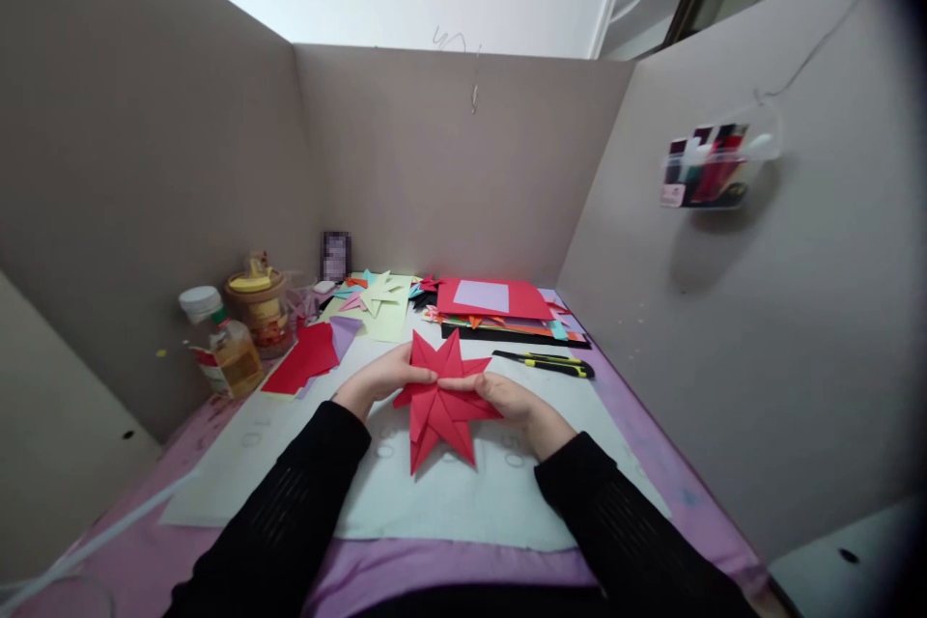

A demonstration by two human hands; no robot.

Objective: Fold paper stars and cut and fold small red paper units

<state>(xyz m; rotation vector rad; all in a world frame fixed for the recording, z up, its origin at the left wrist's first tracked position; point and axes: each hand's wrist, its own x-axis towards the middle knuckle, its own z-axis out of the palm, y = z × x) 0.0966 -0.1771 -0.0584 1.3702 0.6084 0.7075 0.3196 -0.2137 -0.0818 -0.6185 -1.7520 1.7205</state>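
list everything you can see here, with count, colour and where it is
paper star: 1, red, centre of the white sheet, held by both hands
white sheet: 1, white, on the purple table cover
utility knife: 1, black and yellow, right of the star
paper stack: 1, mixed colours with red on top, back right
loose red paper: 1, red, left of the star
bottle: 1, yellowish with white cap, far left
jar: 1, yellow lid, beside the bottle
wall pouch: 1, clear, on the right panel
left hand: 1, on the star's left edge
right hand: 1, on the star's right side
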